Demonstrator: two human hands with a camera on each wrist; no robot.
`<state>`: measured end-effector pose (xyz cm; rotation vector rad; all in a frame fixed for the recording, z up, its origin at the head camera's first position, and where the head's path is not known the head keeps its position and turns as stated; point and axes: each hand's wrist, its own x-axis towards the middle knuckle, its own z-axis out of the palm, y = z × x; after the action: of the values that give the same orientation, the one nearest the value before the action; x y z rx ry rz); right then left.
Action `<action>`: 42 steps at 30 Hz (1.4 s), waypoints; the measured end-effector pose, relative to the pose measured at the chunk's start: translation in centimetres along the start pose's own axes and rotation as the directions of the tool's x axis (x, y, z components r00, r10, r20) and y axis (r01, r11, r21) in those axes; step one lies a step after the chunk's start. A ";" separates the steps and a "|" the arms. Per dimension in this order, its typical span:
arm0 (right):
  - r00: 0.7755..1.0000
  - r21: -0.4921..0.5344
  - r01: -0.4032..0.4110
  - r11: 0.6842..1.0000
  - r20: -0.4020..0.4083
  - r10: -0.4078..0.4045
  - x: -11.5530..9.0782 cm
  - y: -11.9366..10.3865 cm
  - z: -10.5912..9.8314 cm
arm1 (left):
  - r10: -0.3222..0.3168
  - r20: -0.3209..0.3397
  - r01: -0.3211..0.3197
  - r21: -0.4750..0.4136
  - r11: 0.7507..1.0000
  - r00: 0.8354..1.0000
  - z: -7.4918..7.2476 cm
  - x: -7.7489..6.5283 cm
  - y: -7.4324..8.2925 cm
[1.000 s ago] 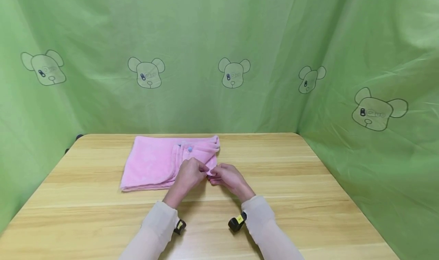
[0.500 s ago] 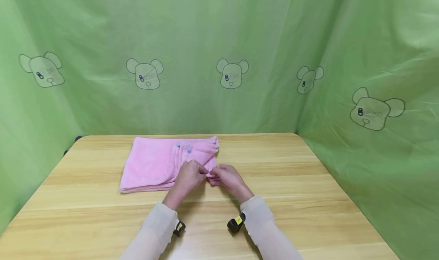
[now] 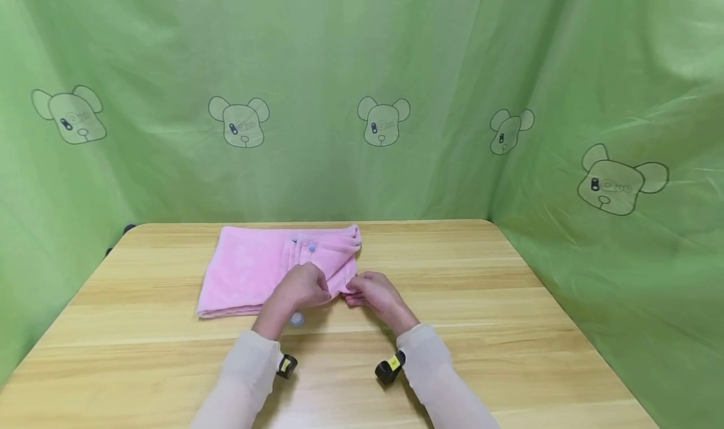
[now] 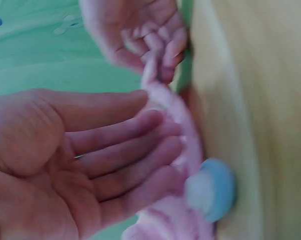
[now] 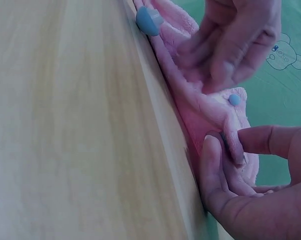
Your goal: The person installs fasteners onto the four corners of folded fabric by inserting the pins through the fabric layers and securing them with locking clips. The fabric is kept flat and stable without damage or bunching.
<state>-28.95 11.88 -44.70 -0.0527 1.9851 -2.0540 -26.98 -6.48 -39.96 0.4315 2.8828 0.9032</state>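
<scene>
A folded pink plush blanket [image 3: 249, 269] lies on the table. My right hand [image 3: 378, 296] pinches its near right corner between thumb and fingers. In the right wrist view a small dark edge [image 5: 223, 138] shows between a fingertip and the cloth; its kind is unclear. My left hand [image 3: 302, 284] is at the blanket's near edge, its fingers nearly straight in the left wrist view and blurred in the right wrist view. By the left wrist, a round blue piece with a pale, translucent stem [image 3: 296, 318] sits at the near edge. Another blue round button [image 3: 312, 247] is on the blanket.
The wooden table [image 3: 452, 328] stretches around the blanket to both sides. Green curtains [image 3: 305, 52] with bear-head prints stand behind and at both sides. A black wrist camera [image 3: 389, 370] hangs under each sleeve.
My left hand has drawn away from the pinched corner, to the left along the near edge. The blue piece by the wrist has come into sight. My right hand keeps its pinch.
</scene>
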 end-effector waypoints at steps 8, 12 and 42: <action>1.000 -0.031 -0.010 0.999 0.008 0.011 -0.2 -0.2 0.2 | -0.106 0.083 0.098 0.089 0.991 0.991 -2.2 -1.4 -0.2; 1.000 -0.048 -0.011 0.999 0.011 0.011 -0.3 -0.1 0.2 | -0.168 0.105 0.153 0.140 0.978 0.980 -2.6 -1.9 -0.3; 1.000 -0.068 -0.006 0.998 0.025 0.008 -0.2 -0.1 0.2 | -0.235 0.145 0.217 0.128 0.968 0.961 -1.3 -1.3 0.3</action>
<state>-28.78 11.77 -44.54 -0.0850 2.0362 -1.9716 -25.84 -7.33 -38.76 0.1668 2.7707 0.6443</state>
